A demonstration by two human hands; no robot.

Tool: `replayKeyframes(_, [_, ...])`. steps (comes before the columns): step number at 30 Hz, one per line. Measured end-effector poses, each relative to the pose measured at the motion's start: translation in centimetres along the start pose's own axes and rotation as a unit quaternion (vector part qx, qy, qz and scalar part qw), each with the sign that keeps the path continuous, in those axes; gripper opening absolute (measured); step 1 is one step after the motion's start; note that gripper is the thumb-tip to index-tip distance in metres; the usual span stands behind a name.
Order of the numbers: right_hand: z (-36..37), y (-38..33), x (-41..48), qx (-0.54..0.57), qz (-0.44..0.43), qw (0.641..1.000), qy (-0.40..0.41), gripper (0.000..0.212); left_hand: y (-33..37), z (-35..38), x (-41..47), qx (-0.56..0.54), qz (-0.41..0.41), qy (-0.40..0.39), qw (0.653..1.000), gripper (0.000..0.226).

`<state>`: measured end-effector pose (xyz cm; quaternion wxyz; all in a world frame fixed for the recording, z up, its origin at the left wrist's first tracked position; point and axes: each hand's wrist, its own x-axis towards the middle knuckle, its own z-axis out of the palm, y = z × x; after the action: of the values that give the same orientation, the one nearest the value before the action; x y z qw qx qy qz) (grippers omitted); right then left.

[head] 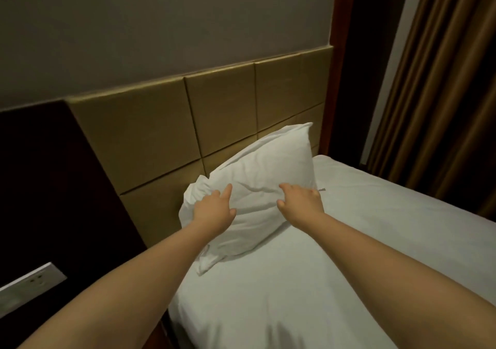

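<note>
Gripping the white pillow (264, 161) from both sides: the left hand (213, 210) curls over its left edge, index finger straight along the front, and the right hand (302, 204) holds the lower right edge, thumb on the face. The pillow stands tilted on the bed sheet (362, 241), leaning against the padded headboard (150, 131).
</note>
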<state>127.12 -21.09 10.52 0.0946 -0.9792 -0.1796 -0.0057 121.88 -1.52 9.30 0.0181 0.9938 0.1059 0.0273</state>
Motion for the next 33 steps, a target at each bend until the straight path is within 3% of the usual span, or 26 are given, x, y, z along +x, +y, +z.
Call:
replayKeyframes(5, [3.4,-3.1,5.6,-0.006,-0.059,0.998,-0.018,0.047,-3.5,3.1,6.8,0.011,-0.033,-0.033,0.999,0.073])
replayKeyframes(12, [7.6,-1.1,16.2,-0.029,-0.02,0.998,-0.055,0.051,-6.2,9.2,20.4,0.017,-0.029,-0.084,0.996,0.097])
replayKeyframes(15, [9.7,-0.4,19.0,-0.018,0.006,0.997,-0.069,0.054,-5.8,11.5,25.0,-0.056,-0.077,-0.131,0.987,0.114])
replayKeyframes(17, [11.2,-0.1,19.6,0.0,0.033,0.995,-0.093,0.056,-4.7,12.5,26.2,-0.11,-0.105,-0.167,0.974,0.105])
replayKeyframes(18, [11.7,0.1,19.7,0.034,0.062,0.992,-0.106,0.058,-3.8,13.1,26.3,-0.121,-0.085,-0.169,0.974,0.087])
replayKeyframes(20, [11.6,0.6,19.9,0.209,0.173,0.958,-0.091,0.061,-1.2,13.0,25.7,-0.119,-0.01,-0.134,0.984,0.051])
replayKeyframes(22, [10.6,0.8,20.7,0.437,0.305,0.845,-0.038,0.064,3.6,12.2,24.4,-0.135,0.101,-0.105,0.98,0.036])
replayKeyframes(24, [8.9,1.7,21.7,0.58,0.385,0.718,0.004,0.072,9.4,10.2,22.8,-0.116,0.149,-0.081,0.979,0.034])
replayKeyframes(26, [6.1,4.5,21.8,0.624,0.419,0.658,0.037,0.074,14.2,8.1,21.9,-0.148,0.164,-0.063,0.973,0.034])
replayKeyframes(27, [4.5,6.5,21.2,0.632,0.421,0.65,0.037,0.063,15.8,6.9,21.7,-0.168,0.195,-0.052,0.965,0.031])
replayKeyframes(29, [1.7,10.9,19.2,0.615,0.411,0.673,0.016,0.042,18.9,4.9,20.9,-0.181,0.247,-0.018,0.952,0.025])
replayKeyframes(31, [-0.7,14.8,17.0,0.585,0.407,0.701,0.029,0.039,22.0,3.6,19.7,-0.172,0.305,0.029,0.936,0.022])
replayKeyframes(33, [-2.9,17.9,14.8,0.548,0.415,0.723,0.067,0.033,25.5,2.1,18.3,-0.24,0.38,0.086,0.889,0.021])
